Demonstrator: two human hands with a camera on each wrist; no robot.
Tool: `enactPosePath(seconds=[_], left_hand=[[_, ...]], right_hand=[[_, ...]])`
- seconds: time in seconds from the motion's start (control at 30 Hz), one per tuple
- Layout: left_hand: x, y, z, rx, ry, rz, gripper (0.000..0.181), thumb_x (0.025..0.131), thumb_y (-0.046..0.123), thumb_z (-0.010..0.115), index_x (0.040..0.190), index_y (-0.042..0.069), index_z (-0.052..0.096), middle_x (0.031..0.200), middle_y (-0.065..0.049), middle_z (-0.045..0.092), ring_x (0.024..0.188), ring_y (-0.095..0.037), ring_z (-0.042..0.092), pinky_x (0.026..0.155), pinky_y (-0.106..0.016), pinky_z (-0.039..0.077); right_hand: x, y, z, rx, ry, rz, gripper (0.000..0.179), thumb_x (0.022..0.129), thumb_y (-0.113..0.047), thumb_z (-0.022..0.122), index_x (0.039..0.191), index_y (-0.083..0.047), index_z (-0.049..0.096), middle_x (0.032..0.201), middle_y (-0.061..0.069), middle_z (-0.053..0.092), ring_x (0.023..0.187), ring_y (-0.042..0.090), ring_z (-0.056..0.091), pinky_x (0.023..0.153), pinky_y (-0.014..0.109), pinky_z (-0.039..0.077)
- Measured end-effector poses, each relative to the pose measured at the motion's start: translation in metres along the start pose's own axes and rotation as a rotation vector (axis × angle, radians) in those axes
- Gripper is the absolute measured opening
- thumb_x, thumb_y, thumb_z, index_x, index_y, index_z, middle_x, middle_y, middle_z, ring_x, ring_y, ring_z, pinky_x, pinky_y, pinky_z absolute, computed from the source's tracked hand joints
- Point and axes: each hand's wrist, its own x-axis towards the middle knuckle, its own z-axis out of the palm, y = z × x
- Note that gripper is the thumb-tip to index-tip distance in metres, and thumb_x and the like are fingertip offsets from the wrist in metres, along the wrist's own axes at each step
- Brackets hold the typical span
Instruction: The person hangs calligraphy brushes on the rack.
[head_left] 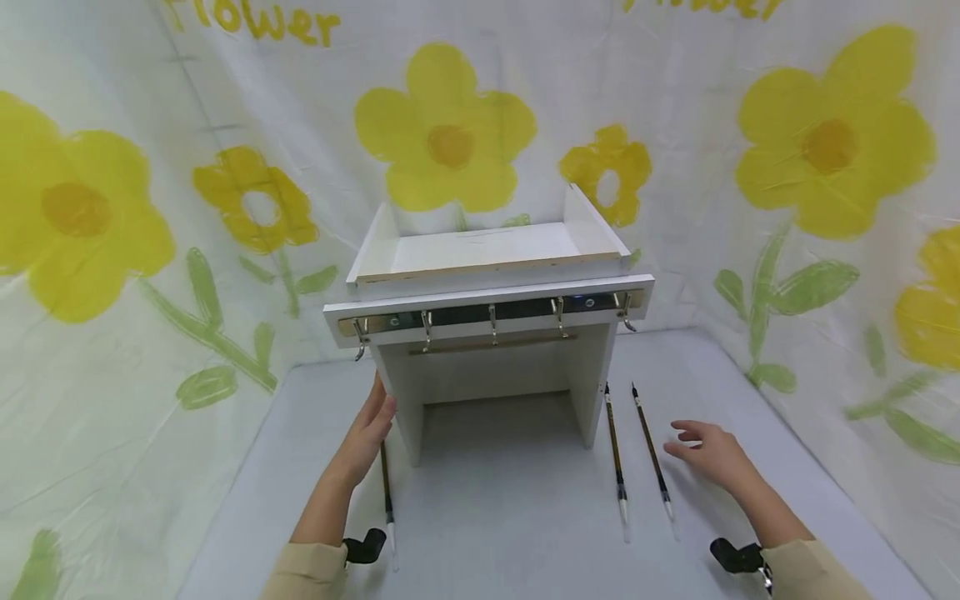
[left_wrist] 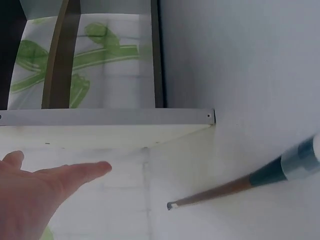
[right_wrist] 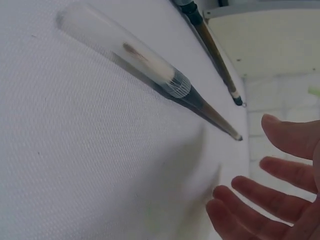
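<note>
A white shelf with a row of metal hooks along its front stands in the middle of the table. My left hand is at the shelf's left side, fingers extended beside the panel; in the left wrist view its index finger stretches out below the shelf edge. Close by lies a writing brush with a clear cap. Over the table on the right, my right hand is empty, its fingers loosely bent and spread. Nearest to it is a capped brush; a second brush lies closer to the shelf.
A white cloth covers the table. Behind and on both sides hangs a white curtain painted with yellow flowers. The shelf's upper tray has raised sides, and its hook rail juts out past both side panels.
</note>
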Motion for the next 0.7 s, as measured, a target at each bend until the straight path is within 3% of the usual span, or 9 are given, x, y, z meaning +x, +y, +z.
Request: enactPosePath(seconds=[0.13,0.3,0.4,0.57,0.7], left_hand=[[0.003,0.000,0.004,-0.059,0.013,-0.049,0.064,0.111,0.043,0.030,0.163,0.029,-0.003,0.171,-0.003,-0.006,0.155,-0.042,0.009,0.118,-0.065,0.024],[0.007,0.000,0.007,-0.116,0.031,-0.088,0.066,0.110,0.049,0.027,0.164,0.024,-0.001,0.171,-0.009,-0.002,0.155,-0.041,0.009,0.115,-0.069,0.027],[0.008,0.000,0.008,-0.135,0.036,-0.098,0.066,0.109,0.052,0.025,0.164,0.026,-0.001,0.171,-0.009,-0.001,0.155,-0.041,0.009,0.114,-0.071,0.027],[0.008,-0.001,0.008,-0.122,0.061,-0.098,0.069,0.107,0.056,0.026,0.164,0.026,0.000,0.171,-0.010,0.003,0.154,-0.043,0.013,0.112,-0.071,0.030],[0.008,-0.003,0.008,-0.123,0.066,-0.108,0.070,0.106,0.059,0.026,0.164,0.027,0.001,0.171,-0.010,0.005,0.154,-0.042,0.014,0.112,-0.069,0.032]], right_hand=[[0.003,0.003,0.005,0.039,-0.009,0.030,0.063,0.096,-0.033,0.071,0.137,0.010,0.053,0.126,0.036,0.061,0.109,0.048,0.065,0.076,0.046,0.061],[0.008,-0.001,0.013,0.130,-0.022,0.094,0.071,0.095,-0.033,0.072,0.144,0.010,0.045,0.133,0.039,0.054,0.094,0.035,0.071,0.063,0.034,0.061],[0.010,-0.004,0.017,0.162,-0.023,0.126,0.074,0.093,-0.031,0.075,0.146,0.009,0.041,0.134,0.040,0.052,0.095,0.036,0.071,0.065,0.035,0.062],[0.014,-0.009,0.023,0.201,-0.017,0.155,0.082,0.084,-0.022,0.084,0.147,0.008,0.040,0.135,0.038,0.051,0.110,0.046,0.063,0.068,0.035,0.062],[0.016,-0.011,0.029,0.190,-0.006,0.178,0.084,0.079,-0.017,0.087,0.146,0.007,0.042,0.134,0.038,0.051,0.106,0.044,0.065,0.068,0.036,0.062]])
